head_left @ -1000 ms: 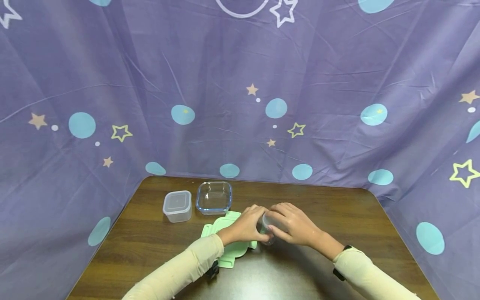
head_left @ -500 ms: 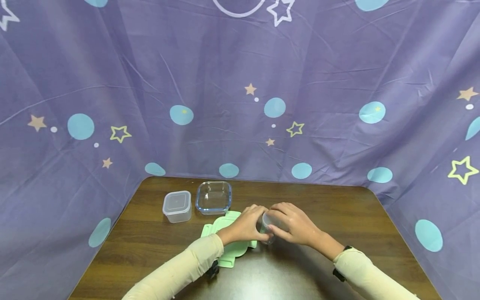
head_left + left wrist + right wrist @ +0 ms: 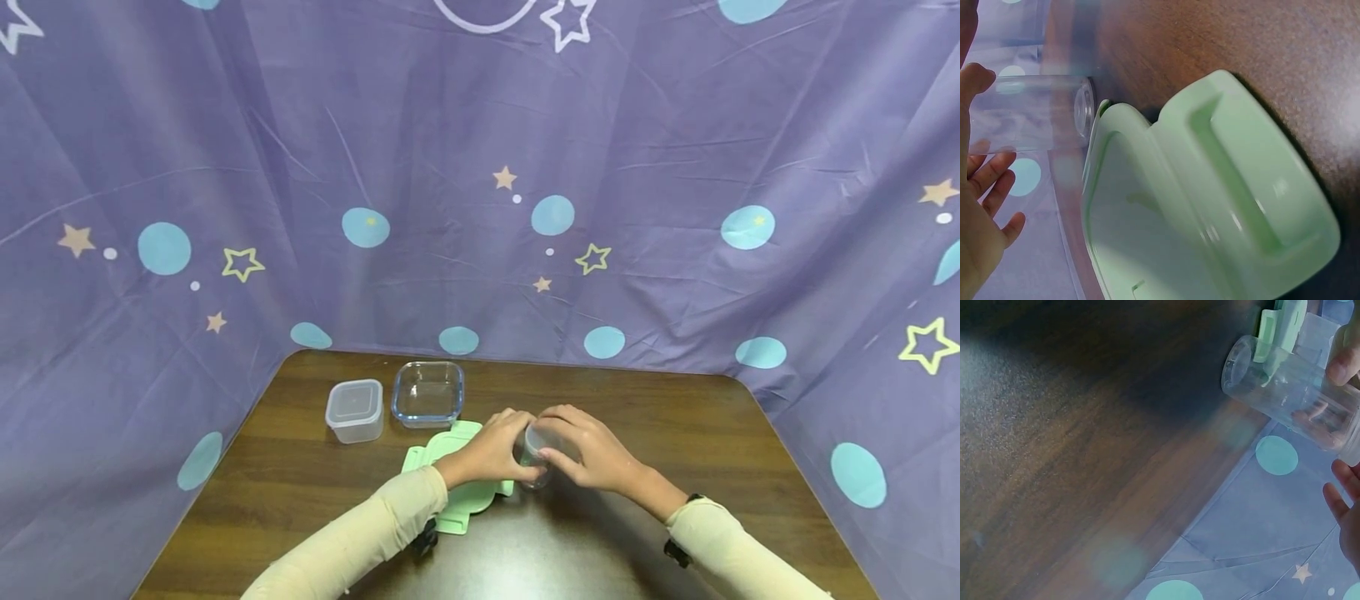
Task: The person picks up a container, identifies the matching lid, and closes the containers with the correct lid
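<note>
A clear cylindrical jar (image 3: 535,473) stands upright on the table, between both hands. My left hand (image 3: 489,450) holds the jar's side, its thumb and fingers curved around the wall. Over the jar's top, my right hand (image 3: 588,448) grips the rim area, where a translucent lid (image 3: 1352,440) seems to sit; the fingers partly cover it. Through the jar wall (image 3: 1285,394) in the right wrist view, I see the left fingers and no contents. Beneath my left forearm lies a light green lid (image 3: 468,498) with side flaps, close beside the jar.
Behind the green lid stands a square glass container (image 3: 427,404) without a cover. To its left is a small translucent plastic box (image 3: 356,412) with its lid on. The brown wooden table (image 3: 660,408) ends at a purple patterned curtain (image 3: 660,292).
The right thumb has shifted very slightly at the jar's top. The left hand, the jar and the other containers stay in place.
</note>
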